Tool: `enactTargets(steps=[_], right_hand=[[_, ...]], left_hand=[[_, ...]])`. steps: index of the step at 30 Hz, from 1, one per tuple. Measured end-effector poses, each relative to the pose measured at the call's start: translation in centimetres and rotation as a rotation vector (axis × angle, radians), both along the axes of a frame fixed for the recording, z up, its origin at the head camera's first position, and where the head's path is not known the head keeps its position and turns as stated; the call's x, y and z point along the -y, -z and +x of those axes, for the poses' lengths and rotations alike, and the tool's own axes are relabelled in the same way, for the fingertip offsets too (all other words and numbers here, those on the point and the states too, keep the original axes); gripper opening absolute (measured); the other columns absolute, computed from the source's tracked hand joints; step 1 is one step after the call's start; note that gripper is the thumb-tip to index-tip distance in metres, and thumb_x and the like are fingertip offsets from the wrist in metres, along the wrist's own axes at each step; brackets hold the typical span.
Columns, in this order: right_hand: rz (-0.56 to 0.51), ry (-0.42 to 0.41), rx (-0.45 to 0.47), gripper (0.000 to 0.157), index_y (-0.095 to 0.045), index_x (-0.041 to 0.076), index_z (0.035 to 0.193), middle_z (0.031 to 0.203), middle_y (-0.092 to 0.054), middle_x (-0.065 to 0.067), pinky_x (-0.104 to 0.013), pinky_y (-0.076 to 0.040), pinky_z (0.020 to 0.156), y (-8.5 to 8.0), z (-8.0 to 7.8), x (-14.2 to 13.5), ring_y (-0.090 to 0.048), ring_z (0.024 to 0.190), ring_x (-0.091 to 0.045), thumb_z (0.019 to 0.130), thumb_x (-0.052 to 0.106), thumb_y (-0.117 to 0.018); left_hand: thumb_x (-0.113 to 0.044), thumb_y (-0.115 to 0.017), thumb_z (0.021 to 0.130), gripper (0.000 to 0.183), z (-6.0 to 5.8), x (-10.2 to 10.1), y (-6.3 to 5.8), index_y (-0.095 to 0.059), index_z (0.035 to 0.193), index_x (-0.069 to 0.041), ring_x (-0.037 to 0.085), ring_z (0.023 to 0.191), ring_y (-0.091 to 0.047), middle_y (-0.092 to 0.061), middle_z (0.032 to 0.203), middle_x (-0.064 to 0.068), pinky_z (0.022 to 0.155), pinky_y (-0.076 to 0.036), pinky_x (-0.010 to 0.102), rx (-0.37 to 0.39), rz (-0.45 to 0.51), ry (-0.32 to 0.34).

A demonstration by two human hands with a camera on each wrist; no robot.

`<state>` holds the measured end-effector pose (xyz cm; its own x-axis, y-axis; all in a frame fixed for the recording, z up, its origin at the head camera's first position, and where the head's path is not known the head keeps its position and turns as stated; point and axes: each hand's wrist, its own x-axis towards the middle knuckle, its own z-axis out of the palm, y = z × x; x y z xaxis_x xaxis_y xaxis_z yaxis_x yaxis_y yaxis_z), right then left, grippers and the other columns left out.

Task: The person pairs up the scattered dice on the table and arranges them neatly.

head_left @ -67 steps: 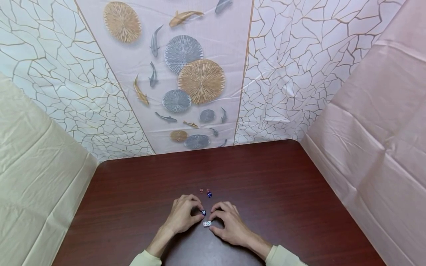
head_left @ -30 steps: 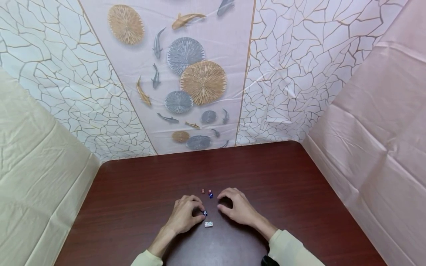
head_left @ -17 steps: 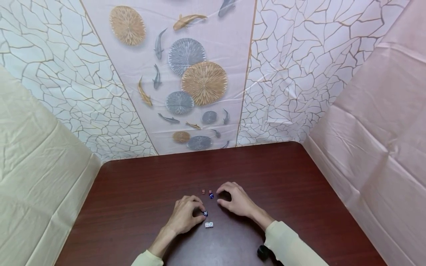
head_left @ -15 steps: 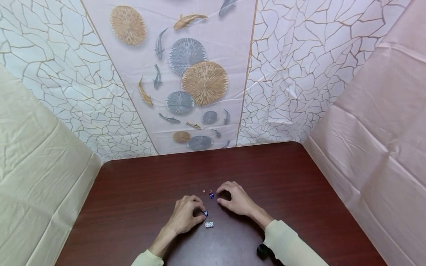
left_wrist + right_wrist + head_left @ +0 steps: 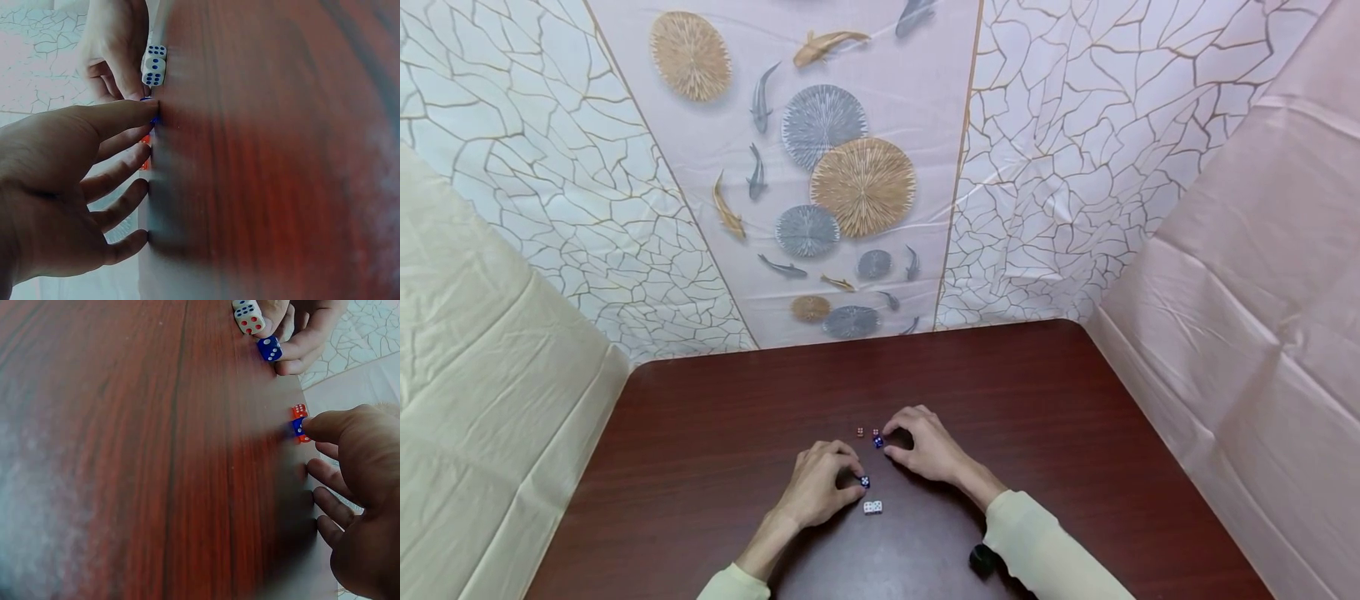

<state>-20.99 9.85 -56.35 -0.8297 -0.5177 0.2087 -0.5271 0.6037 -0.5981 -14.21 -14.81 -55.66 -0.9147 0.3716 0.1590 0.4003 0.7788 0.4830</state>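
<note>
Progress stands partial: two white dice (image 5: 872,507) sit paired at 6 o'clock, left hand (image 5: 817,486) pinches a blue die (image 5: 864,482), right hand (image 5: 927,444) fingertips close on another blue die (image 5: 877,442) beside two red dice (image 5: 867,432) on the bench (image 5: 1075,433).

Person is wearing a pale cream-yellow long-sleeved top; both soft fabric sleeves are ending at the wrists, left sleeve (image 5: 735,583) and right sleeve (image 5: 1045,550). Bare left hand (image 5: 816,492) and bare right hand (image 5: 925,446) are showing no rings or gloves. A small black round device (image 5: 980,559) is showing at the underside of the right forearm. Nails are looking short and unpainted in the wrist views.
</note>
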Motion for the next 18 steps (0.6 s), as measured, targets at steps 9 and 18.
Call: enactTargets(steps=[9,18], right_hand=[[0.014,0.016,0.026,0.020,-0.082,0.015,0.119,0.125,-0.076,-0.003,-0.059,-0.047,0.118,0.4,-0.5,0.6,-0.064,0.127,-0.029,0.100,0.020,-0.087],[0.033,0.026,0.043,0.020,-0.083,0.017,0.119,0.125,-0.074,-0.002,-0.055,-0.046,0.116,0.4,-0.6,1.1,-0.062,0.126,-0.027,0.100,0.021,-0.086]], left_hand=[[-0.021,-0.096,0.088,0.015,0.0,0.0,0.0,-0.085,0.098,-0.022,0.026,0.120,-0.068,-0.078,0.118,-0.002,0.104,-0.049,0.061,0.006,0.001,-0.002],[-0.022,-0.096,0.088,0.015,0.0,0.0,-0.1,-0.085,0.098,-0.021,0.026,0.119,-0.068,-0.078,0.118,-0.002,0.104,-0.049,0.060,0.011,-0.005,-0.005]])
